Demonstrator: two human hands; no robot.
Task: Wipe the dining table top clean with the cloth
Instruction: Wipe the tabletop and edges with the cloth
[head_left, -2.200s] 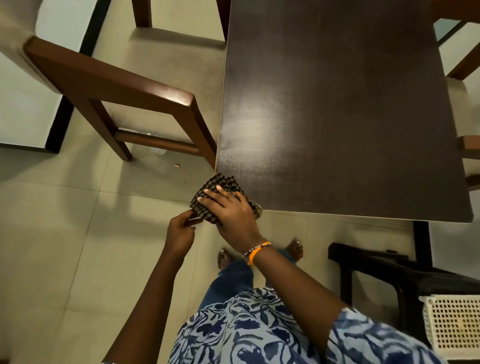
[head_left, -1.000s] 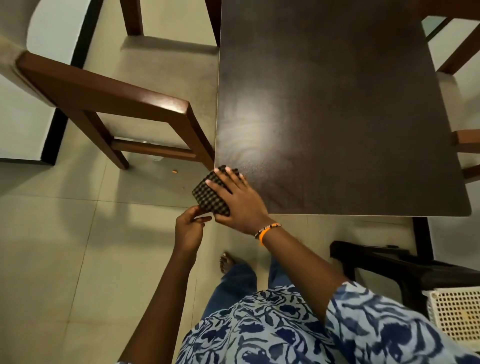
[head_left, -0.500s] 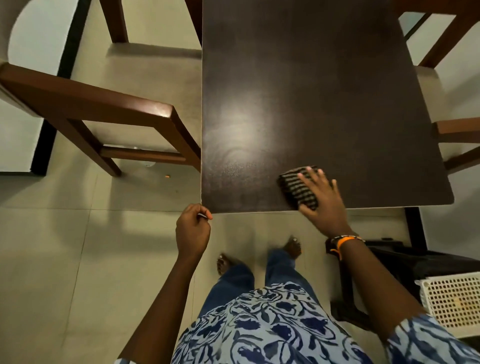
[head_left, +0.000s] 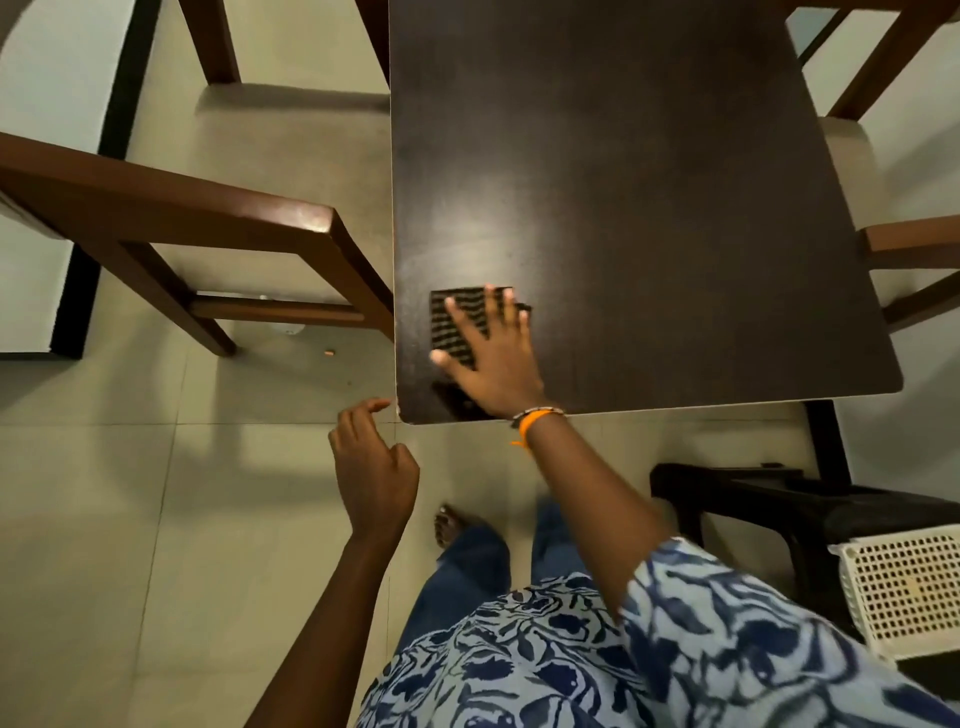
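edge: our right hand pressed flat, fingers spread, on the checked cloth near the dark table top left corner | left hand loosely curled, empty, beside that corner | room: wooden chair left, tiled floor

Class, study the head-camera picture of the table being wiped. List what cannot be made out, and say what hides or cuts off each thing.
- Cloth: blurred, and its right part is hidden beneath the right hand.
- Dining table: the far end is cut off by the top edge.
- Small speck on the floor: too small to identify.
- White basket: cut off by the right edge.
- Left hand: the palm faces away.
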